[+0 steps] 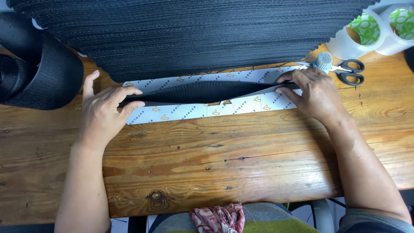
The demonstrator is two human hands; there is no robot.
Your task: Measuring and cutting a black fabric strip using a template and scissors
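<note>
A long black textured strip lies across a white printed paper sheet on the wooden table. My left hand pinches the strip's left end, fingers pointing right. At the strip's right end my right hand presses and grips the strip against the paper. The strip bows up slightly in the middle between both hands.
A tall stack of black textured strips fills the back of the table. A black roll sits at the left. Black-handled scissors, a small ribbed spool and two clear tape rolls lie at the back right.
</note>
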